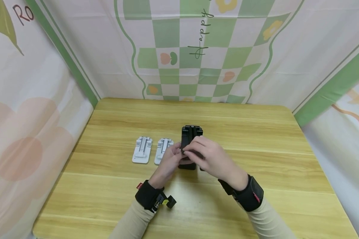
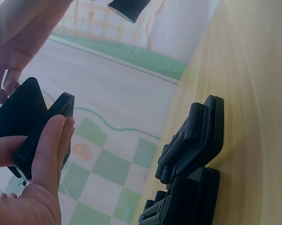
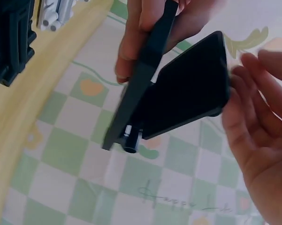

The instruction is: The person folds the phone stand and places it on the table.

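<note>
A black folding phone stand [image 3: 148, 75] is partly unfolded, its two panels standing apart in a V at the hinge. My left hand [image 1: 169, 161] grips one panel, thumb on one side and fingers on the other in the left wrist view. My right hand [image 1: 213, 157] is at the other panel [image 3: 190, 86], with loosely bent fingers touching its free edge in the right wrist view. Below the hands, two more black phone stands [image 2: 192, 138] lie folded on the table, mostly hidden by the hands in the head view.
Two white folded phone stands, an outer one [image 1: 142, 150] and an inner one [image 1: 163, 149], lie left of the hands on the wooden table [image 1: 107, 192]. Patterned cloth [image 1: 191, 76] hangs behind the table and along both sides.
</note>
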{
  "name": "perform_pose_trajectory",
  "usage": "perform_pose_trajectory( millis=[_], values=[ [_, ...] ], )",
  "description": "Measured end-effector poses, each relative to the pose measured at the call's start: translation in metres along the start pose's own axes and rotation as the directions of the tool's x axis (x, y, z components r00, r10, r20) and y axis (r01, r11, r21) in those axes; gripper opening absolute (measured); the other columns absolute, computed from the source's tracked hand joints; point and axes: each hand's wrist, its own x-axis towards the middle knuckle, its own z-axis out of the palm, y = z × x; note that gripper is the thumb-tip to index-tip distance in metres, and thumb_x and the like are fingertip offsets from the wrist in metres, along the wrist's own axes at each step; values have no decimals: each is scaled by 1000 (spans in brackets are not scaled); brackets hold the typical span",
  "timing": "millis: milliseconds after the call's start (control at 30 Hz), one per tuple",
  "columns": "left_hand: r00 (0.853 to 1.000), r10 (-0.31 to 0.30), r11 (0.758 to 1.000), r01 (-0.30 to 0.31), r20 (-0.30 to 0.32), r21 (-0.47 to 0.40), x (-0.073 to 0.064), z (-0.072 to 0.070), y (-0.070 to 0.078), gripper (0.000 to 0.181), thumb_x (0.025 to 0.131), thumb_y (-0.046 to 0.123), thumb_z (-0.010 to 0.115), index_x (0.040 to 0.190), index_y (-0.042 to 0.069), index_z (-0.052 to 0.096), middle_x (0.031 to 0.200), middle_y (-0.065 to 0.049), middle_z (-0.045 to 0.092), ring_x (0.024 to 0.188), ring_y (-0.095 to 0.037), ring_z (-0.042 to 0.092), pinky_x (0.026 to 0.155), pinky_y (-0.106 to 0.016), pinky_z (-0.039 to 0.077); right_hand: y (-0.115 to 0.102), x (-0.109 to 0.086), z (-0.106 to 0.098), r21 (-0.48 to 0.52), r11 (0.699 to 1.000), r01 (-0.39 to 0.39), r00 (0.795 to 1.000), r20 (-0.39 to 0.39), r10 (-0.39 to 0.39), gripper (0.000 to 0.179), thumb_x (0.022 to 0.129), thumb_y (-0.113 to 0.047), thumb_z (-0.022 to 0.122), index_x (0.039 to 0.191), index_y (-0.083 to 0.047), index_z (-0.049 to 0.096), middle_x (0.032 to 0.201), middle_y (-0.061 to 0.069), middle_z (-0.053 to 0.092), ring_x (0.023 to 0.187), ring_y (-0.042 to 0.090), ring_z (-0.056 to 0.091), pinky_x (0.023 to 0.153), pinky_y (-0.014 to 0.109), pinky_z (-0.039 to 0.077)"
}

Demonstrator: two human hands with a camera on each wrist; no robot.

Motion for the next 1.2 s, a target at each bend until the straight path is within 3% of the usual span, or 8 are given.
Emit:
perform_pose_trajectory(
  millis=[200, 300, 400, 667, 767, 900, 1033, 1200],
  values=[
    [1000, 1, 1000, -1, 1, -20, 1, 1, 0, 44, 96, 13, 51, 137, -2, 42, 122, -19, 61, 108, -26, 60, 88, -39, 52, 6, 5, -6, 159, 980, -123, 977, -152, 147, 20, 79, 2, 68, 98, -2, 68, 92, 5, 64, 81, 9, 55, 63, 29, 52],
    [1000, 4, 999, -4, -1, -32, 1, 2, 1, 44, 96, 15, 52, 137, 0, 43, 125, -19, 60, 109, -26, 59, 87, -40, 52, 5, 9, -11, 212, 943, -256, 934, -198, 298, 24, 80, 6, 66, 104, 4, 64, 94, 14, 63, 80, 15, 55, 62, 32, 51],
    [1000, 0, 999, 0, -17, -35, 1, 3, 2, 44, 95, 16, 54, 136, 2, 45, 124, -18, 61, 108, -26, 60, 87, -40, 52, 8, 8, -13, 256, 879, -402, 867, -201, 455, 29, 85, 2, 63, 113, 7, 60, 100, 18, 60, 83, 20, 54, 66, 31, 49],
    [1000, 14, 999, -15, -19, -32, 1, 3, 2, 46, 95, 18, 55, 137, 4, 45, 126, -16, 60, 109, -25, 59, 87, -41, 52, 43, -14, 6, 401, 635, -660, 684, -29, 729, 53, 93, -29, 58, 138, -6, 43, 123, 13, 50, 97, 19, 50, 73, 33, 49],
    [999, 30, 999, -30, -13, -31, 1, 3, 2, 46, 95, 18, 55, 137, 3, 44, 127, -17, 59, 110, -25, 59, 87, -41, 52, 50, -19, 12, 471, 508, -721, 620, 112, 777, 62, 93, -40, 55, 143, -9, 36, 130, 13, 45, 102, 22, 50, 77, 37, 51],
    [999, 36, 999, -36, -12, -29, 1, 2, 2, 47, 95, 17, 55, 137, 1, 43, 128, -17, 58, 110, -25, 58, 87, -41, 52, 52, -22, 16, 578, 304, -757, 541, 294, 788, 72, 92, -48, 53, 146, -7, 28, 137, 15, 40, 112, 26, 48, 89, 44, 48],
    [999, 29, 999, -29, -15, -25, 1, 2, 1, 48, 95, 19, 55, 138, 2, 43, 129, -17, 58, 111, -25, 58, 87, -40, 52, 51, -23, 18, 658, 173, -733, 528, 389, 755, 71, 93, -45, 53, 144, -2, 29, 138, 18, 41, 119, 27, 46, 94, 43, 46],
    [1000, 26, 999, -26, -15, -33, 0, 1, 1, 49, 95, 20, 55, 139, 3, 42, 131, -17, 56, 112, -25, 57, 88, -40, 52, 50, -24, 20, 708, 145, -692, 568, 409, 714, 59, 96, -40, 50, 137, 1, 37, 132, 19, 45, 113, 25, 49, 88, 31, 50]
  ],
)
